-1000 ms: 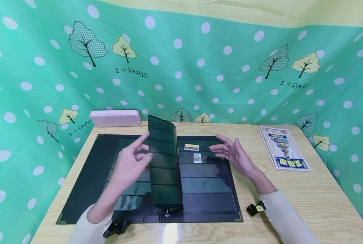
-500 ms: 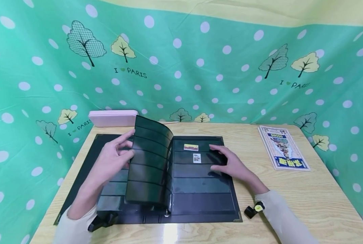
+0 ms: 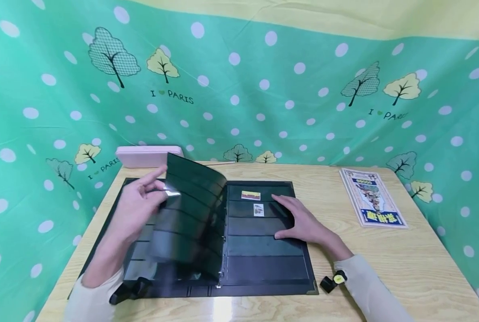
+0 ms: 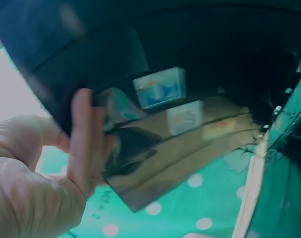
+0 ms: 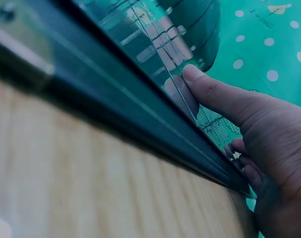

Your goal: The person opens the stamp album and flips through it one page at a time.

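Observation:
A black stamp album [image 3: 265,288] lies spread on the table, ring spine in the middle. In the head view my left hand [image 3: 132,212] pinches the outer edge of a raised, curved album page [image 3: 195,201] over the left half. Pale stamp-like rectangles show on its glossy face in the left wrist view, by my left fingers [image 4: 82,134]. My right hand [image 3: 303,222] rests at the outer edge of the right page [image 3: 263,246], thumb and fingers spread apart. Near its fingertips sit a yellow-and-red stamp [image 3: 251,195] and a smaller pale stamp [image 3: 258,209] in the upper strips.
Behind the album, at the left, stands a pink case [image 3: 148,156], with a thin stick [image 3: 219,163] beside it. A stack of printed booklets [image 3: 373,197] lies on the right of the wooden table [image 3: 420,268]. Dotted green cloth [image 3: 239,89] hangs around the back and sides.
My left hand has moved left, swinging the raised page from near upright over toward the left half. My right hand has come down from above onto the right page.

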A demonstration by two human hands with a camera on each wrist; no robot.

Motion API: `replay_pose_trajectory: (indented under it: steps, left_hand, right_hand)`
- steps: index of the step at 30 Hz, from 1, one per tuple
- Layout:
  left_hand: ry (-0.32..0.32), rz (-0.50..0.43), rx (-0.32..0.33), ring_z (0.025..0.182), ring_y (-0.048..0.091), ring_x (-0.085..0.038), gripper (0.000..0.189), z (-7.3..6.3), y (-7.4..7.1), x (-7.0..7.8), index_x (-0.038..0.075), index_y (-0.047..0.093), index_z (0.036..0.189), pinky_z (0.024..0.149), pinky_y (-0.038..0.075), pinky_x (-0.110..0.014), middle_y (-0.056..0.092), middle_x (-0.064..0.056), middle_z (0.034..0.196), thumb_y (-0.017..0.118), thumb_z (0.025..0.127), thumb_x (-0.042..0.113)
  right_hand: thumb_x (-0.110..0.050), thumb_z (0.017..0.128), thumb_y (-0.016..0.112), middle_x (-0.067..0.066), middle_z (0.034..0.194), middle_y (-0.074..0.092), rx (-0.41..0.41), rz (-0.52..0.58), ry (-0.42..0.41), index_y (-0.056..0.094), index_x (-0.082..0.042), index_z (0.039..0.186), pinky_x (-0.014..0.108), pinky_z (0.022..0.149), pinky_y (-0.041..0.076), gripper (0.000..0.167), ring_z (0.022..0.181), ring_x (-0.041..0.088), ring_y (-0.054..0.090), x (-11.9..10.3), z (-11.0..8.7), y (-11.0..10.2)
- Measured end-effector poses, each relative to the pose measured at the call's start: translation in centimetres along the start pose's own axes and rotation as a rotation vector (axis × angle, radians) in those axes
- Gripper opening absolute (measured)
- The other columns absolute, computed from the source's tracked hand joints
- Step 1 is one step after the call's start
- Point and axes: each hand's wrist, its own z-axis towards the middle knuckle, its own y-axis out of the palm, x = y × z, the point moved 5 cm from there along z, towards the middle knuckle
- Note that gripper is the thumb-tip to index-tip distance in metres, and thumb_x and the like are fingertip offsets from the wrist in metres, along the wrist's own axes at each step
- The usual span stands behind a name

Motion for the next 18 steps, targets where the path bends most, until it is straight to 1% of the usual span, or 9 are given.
replay_pose_trajectory:
  steps: [3,5,7,10,13,16,18]
  left_hand:
    - [0.029,-0.005,-0.005,0.062,0.054,-0.005,0.064,0.0,-0.8,0.3,0.004,0.049,0.167,0.055,0.046,-0.022,0.067,0.013,0.098,0.06,0.104,-0.003]
    - [0.021,0.036,-0.027,0.068,0.058,-0.003,0.064,-0.1,-1.4,0.2,0.004,0.048,0.167,0.057,0.05,-0.023,0.066,0.013,0.1,0.059,0.105,-0.001]
    - [-0.001,0.08,-0.051,0.077,0.062,-0.002,0.064,-0.1,-2.1,-0.3,0.005,0.046,0.168,0.062,0.055,-0.024,0.065,0.012,0.104,0.059,0.106,0.002]
    - [-0.035,0.142,-0.077,0.085,0.064,-0.001,0.064,-0.2,-3.2,-1.5,0.006,0.043,0.17,0.067,0.059,-0.026,0.065,0.011,0.106,0.059,0.108,0.005]
    - [-0.064,0.179,-0.096,0.086,0.063,-0.003,0.064,-0.4,-4.3,-2.9,0.004,0.041,0.171,0.068,0.06,-0.029,0.066,0.012,0.106,0.059,0.109,0.006]
    - [-0.077,0.212,-0.114,0.087,0.062,-0.005,0.063,-0.5,-5.4,-4.3,0.003,0.04,0.171,0.068,0.06,-0.03,0.065,0.012,0.104,0.058,0.11,0.006]
    - [-0.09,0.229,-0.144,0.09,0.06,-0.007,0.064,-0.5,-5.9,-5.2,0.003,0.038,0.172,0.069,0.06,-0.032,0.066,0.009,0.105,0.057,0.111,0.006]
  right_hand:
    - [-0.052,0.081,0.099,0.02,0.175,0.036,0.005,-0.002,0.0,0.036,-0.027,0.175,0.073,0.12,0.04,0.116,0.16,0.047,0.035,0.1,-0.1,-0.1]
    - [-0.052,0.081,0.099,0.021,0.175,0.036,0.009,-0.003,0.001,0.036,-0.027,0.175,0.074,0.12,0.04,0.116,0.159,0.048,0.036,0.1,-0.2,-0.2]
    - [-0.051,0.08,0.1,0.022,0.175,0.036,0.013,-0.001,0.003,0.037,-0.026,0.175,0.075,0.119,0.04,0.116,0.159,0.048,0.036,0.1,-0.2,-0.3]
    - [-0.051,0.08,0.1,0.021,0.175,0.036,0.01,0.001,0.012,0.037,-0.027,0.175,0.074,0.12,0.039,0.116,0.16,0.048,0.034,0.1,-0.2,-0.2]
    - [-0.051,0.081,0.099,0.021,0.176,0.035,0.0,0.005,0.012,0.036,-0.027,0.176,0.074,0.121,0.039,0.116,0.161,0.047,0.034,0.1,-0.1,0.0]
    - [-0.051,0.081,0.099,0.021,0.176,0.035,-0.001,0.009,0.005,0.036,-0.027,0.176,0.073,0.121,0.039,0.116,0.161,0.047,0.034,0.0,-0.1,0.0]
    - [-0.051,0.081,0.099,0.021,0.175,0.036,0.004,0.007,0.002,0.036,-0.026,0.175,0.073,0.12,0.04,0.116,0.16,0.047,0.035,0.0,-0.1,0.0]
